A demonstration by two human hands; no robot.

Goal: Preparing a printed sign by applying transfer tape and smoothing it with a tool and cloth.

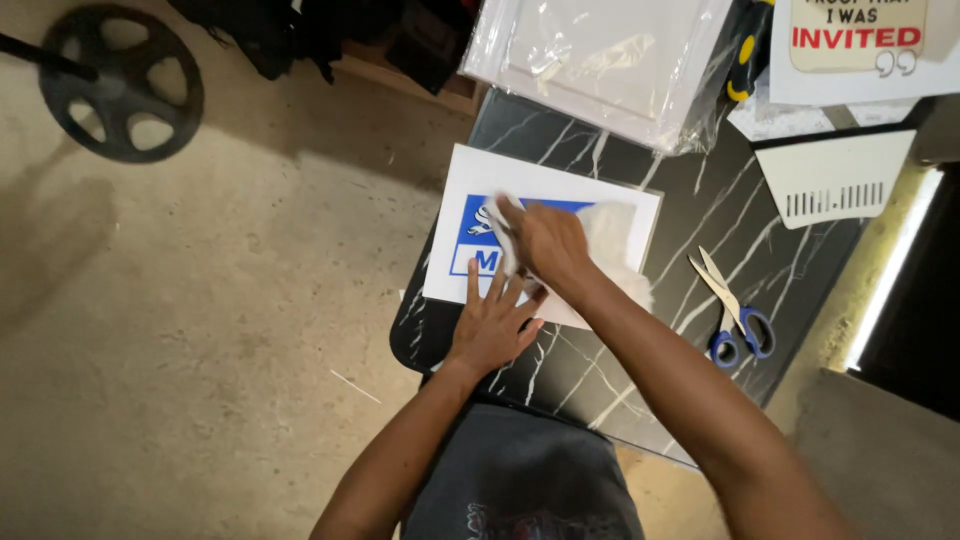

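Observation:
A white board with a blue and white print (470, 190) lies on a black marble-patterned table (700, 220). My left hand (492, 325) rests flat, fingers spread, on the board's near edge. My right hand (545, 245) is closed on a white cloth or tissue (612, 235) and presses it against the print's surface. The cloth covers part of the blue print.
Blue-handled scissors (735, 315) lie shut on the table to the right. A plastic-wrapped white panel (600, 55), a white card with red lettering (860, 45) and a white scraper-like piece (835, 175) sit at the far side. A black wheel (120, 80) lies on the concrete floor at left.

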